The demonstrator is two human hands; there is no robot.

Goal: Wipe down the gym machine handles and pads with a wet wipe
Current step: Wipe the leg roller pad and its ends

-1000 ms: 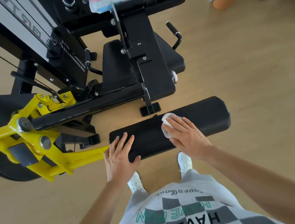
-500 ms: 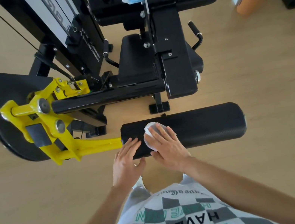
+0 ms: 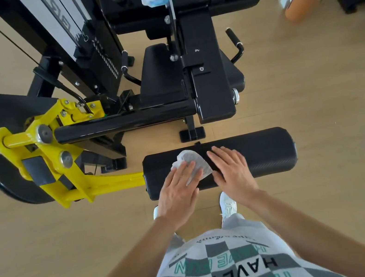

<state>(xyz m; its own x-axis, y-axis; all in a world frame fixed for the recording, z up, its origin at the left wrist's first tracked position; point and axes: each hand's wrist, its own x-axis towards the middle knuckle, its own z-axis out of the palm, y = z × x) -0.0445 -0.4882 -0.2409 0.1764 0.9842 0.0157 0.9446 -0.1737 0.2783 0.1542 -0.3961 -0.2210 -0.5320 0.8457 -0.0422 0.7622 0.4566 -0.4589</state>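
White wipe (image 3: 191,161) under flat left hand (image 3: 178,194) | right hand (image 3: 232,171) flat on pad (image 3: 264,153) | shirt (image 3: 223,265): HAVE FUN

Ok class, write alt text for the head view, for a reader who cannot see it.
A person's left hand presses a wet wipe onto the black roller pad of a gym machine, the right hand flat on the pad beside it. A yellow lever arm joins the pad's left end.
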